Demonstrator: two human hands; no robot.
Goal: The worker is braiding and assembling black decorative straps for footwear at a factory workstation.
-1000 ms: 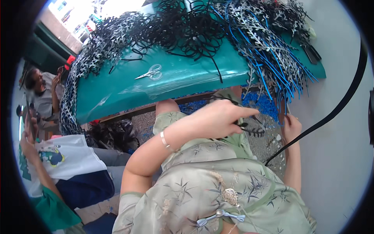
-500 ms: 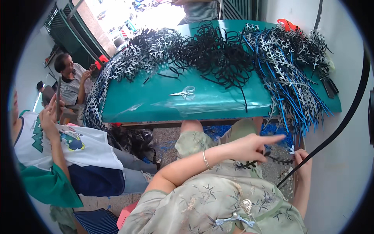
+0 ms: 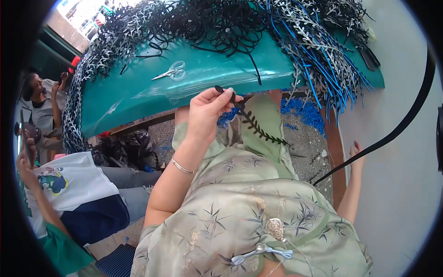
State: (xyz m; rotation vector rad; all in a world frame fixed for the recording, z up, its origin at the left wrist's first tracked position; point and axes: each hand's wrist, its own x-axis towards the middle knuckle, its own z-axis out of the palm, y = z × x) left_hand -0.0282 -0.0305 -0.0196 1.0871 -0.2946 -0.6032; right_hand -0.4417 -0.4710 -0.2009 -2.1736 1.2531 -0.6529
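My left hand point(image 3: 207, 108), a bracelet on its wrist, is raised before the near edge of the green table. Its thumb and fingers pinch a black leaf garland point(image 3: 260, 130); one dark end pokes above the fingers, while the leafy length slopes down to the right over my lap. Low at the right, beside the wall, my right hand point(image 3: 355, 152) is partly seen behind a black cable, its fingers loosely parted and nothing visible in them. Clear-handled scissors point(image 3: 175, 71) lie on the table, beyond my left hand.
On the green table point(image 3: 138, 94) are tangled black strips point(image 3: 221, 23), silver-and-black leaf garlands point(image 3: 110, 44) and a bunch with blue strands point(image 3: 316, 55). The black cable point(image 3: 392, 136) curves along the right. Two people are at the left. Blue scraps point(image 3: 304, 117) litter the floor.
My left hand has swung left and up from pointing rightward, and now pinches the garland. My right hand has let go of its white-tipped end and moved lower. The view has shifted.
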